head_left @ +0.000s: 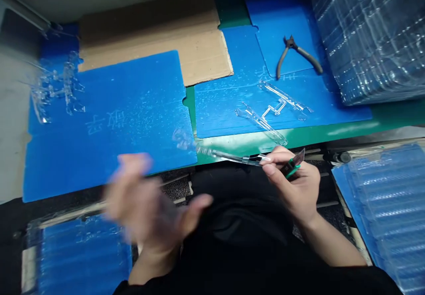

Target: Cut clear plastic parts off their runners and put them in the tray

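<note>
Between the thumb and fingers of my right hand (295, 182) is the end of a long clear plastic part (229, 156), which points left over the table edge. The same hand also holds a green and black cutter (290, 167) with its blade sticking out. My left hand (149, 206) is smeared by motion, with its thumb spread away from the fingers and nothing seen in it. Clear moulded pieces joined by a thin runner (275, 109) lie on the blue sheet (219, 113) beyond my right hand.
Pliers (291, 42) lie at the back right, beside a tall stack of clear trays (375, 38). More clear parts (68, 82) are at the far left. Cardboard (149, 29) lies at the back. Trays stand below the table at lower left (86, 259) and lower right (392, 215).
</note>
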{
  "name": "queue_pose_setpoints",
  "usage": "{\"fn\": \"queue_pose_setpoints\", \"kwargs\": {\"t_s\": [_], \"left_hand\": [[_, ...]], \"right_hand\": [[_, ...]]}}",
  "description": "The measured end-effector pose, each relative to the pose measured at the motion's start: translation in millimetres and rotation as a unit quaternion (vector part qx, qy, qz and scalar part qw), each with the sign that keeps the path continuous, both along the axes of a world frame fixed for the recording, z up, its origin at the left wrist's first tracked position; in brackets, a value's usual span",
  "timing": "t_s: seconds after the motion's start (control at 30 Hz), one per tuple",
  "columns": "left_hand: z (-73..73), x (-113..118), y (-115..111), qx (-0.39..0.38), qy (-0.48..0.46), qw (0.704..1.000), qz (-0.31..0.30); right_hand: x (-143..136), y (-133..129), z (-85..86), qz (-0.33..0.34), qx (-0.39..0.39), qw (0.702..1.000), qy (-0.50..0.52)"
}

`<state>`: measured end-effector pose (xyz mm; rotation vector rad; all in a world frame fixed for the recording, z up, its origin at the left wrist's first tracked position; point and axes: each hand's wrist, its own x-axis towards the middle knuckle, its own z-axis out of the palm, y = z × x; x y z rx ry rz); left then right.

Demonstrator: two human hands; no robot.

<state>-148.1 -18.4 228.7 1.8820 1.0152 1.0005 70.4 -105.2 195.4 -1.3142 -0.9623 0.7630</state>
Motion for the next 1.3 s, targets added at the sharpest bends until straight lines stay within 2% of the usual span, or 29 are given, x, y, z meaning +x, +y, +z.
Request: {"fn": "queue_pose_setpoints", "kwargs": {"t_s": [0.07,0.13,0.17,0.27,0.33,0.4,0.47,0.53,0.67,0.77,0.97,1.3], "left_hand": [[1.6,-1,-4,0.097,0.093,0.988,-0.079],[1.3,5,-8,0.177,0.175,0.958,-0.144],[0.7,8,-9,0.184,0.19,0.95,-0.165],[-2.3,15,-13,0.116,0.164,0.96,-0.196],[-5.3,13,-14,0.093,0.141,0.968,-0.188],[-9.0,10,-13,0.092,0.13,0.975,-0.153],[-12.5,7,-10,0.121,0.115,0.98,-0.111],[-14.7,6,-6,0.16,0.103,0.978,-0.083],[-15.4,7,0,0.207,0.1,0.972,-0.055],[-14.7,8,0,0.213,0.109,0.97,-0.05],[-13.8,9,-1,0.213,0.108,0.97,-0.05],[-14.6,11,0,0.222,0.109,0.968,-0.05]], "right_hand": [[11,3,10.5,0.077,0.04,0.991,-0.099],[16,6,18.8,0.146,0.083,0.974,-0.154],[17,6,21.7,0.169,0.102,0.964,-0.178],[15,5,27.1,0.217,0.105,0.937,-0.255],[15,3,30.1,0.222,0.082,0.933,-0.269],[16,2,33.8,0.206,0.039,0.941,-0.265],[17,1,37.4,0.194,-0.004,0.942,-0.273],[18,-2,40.0,0.198,-0.034,0.93,-0.308],[16,-8,43.0,0.203,-0.021,0.894,-0.399],[13,-12,44.2,0.192,0.007,0.883,-0.429],[11,-11,41.1,0.193,0.009,0.884,-0.426],[10,-11,39.1,0.194,-0.009,0.904,-0.381]]}}
